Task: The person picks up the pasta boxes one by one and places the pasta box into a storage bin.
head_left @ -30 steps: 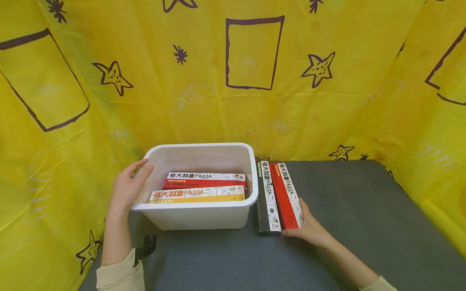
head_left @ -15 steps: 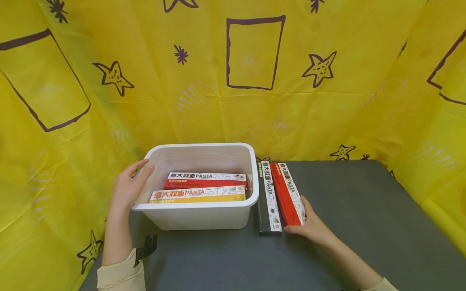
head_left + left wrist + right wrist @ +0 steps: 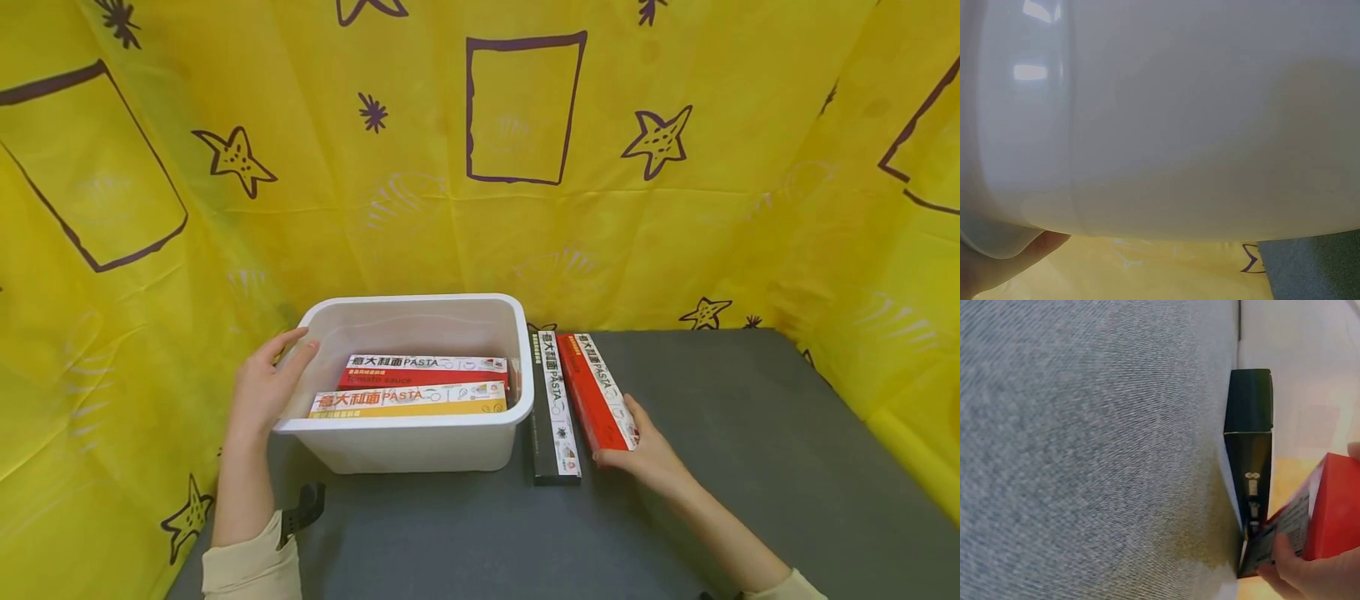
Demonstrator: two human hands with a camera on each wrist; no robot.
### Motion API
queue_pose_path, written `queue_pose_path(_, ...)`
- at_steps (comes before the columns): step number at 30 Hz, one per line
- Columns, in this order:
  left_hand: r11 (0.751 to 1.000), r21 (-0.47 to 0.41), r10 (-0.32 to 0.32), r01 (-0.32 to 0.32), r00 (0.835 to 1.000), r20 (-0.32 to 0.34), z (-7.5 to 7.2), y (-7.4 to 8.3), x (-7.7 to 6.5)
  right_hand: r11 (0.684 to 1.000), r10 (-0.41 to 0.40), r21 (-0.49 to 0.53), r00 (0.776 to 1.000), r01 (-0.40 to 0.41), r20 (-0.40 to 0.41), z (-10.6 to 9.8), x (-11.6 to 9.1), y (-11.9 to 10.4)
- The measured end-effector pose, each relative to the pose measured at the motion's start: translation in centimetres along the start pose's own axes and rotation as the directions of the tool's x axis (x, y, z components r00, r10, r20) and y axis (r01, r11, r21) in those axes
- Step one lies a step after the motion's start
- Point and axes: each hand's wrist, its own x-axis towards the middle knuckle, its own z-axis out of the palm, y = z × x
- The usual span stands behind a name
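My right hand [image 3: 648, 454] grips the near end of a red pasta box [image 3: 588, 392], thumb on its left side and fingers on its right. In the right wrist view that end of the red box [image 3: 1341, 506] is tilted up off the table. A black pasta box [image 3: 546, 433] lies flat just left of it. My left hand [image 3: 262, 379] holds the left rim of a white plastic bin [image 3: 412, 450]; the left wrist view is mostly filled by the bin's wall [image 3: 1210, 125]. Inside the bin lie a red tomato sauce pasta box [image 3: 420, 377] and a yellow one [image 3: 412, 400].
The bin stands on a dark grey table [image 3: 450, 533], its right side close beside the black box. Yellow cloth [image 3: 420, 225] printed with stars and frames hangs behind the table and along both sides.
The near end of the red box has come up and shifted right, away from the black box, with my right hand moving along. My left hand and the bin stay put.
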Motion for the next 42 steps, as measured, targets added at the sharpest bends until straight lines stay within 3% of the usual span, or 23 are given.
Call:
queue_pose_path(6, 1.000, -0.013, -0.001, 0.001, 1.000, 0.000, 0.1, 0.0, 0.1, 0.998, -0.001, 0.056, 1.000, 0.002, -0.013, -0.6, -0.1, -0.5)
queue_pose_path(17, 1.000, -0.014, 0.009, -0.009, 1.000, 0.000, 0.0, 0.1, -0.1, 0.999, 0.021, 0.033, 1.000, -0.020, -0.023, -1.9, -0.4, -1.5)
queue_pose_path(23, 1.000, -0.012, -0.001, 0.001, 1.000, 0.006, 0.1, 0.0, -0.1, 0.996, 0.020, 0.085, 1.000, -0.019, -0.005, -2.8, -0.9, -2.6)
queue_pose_path(34, 1.000, -0.016, -0.009, 0.009, 1.000, 0.008, 0.0, 0.0, -0.1, 0.983, -0.078, 0.166, 0.997, 0.077, -0.001, -5.2, -2.0, -5.6)
queue_pose_path(42, 1.000, -0.016, 0.024, -0.024, 1.000, -0.003, -0.1, 0.1, -0.1, 0.958, -0.143, 0.254, 0.990, 0.133, 0.022, -6.6, -2.6, -7.8)
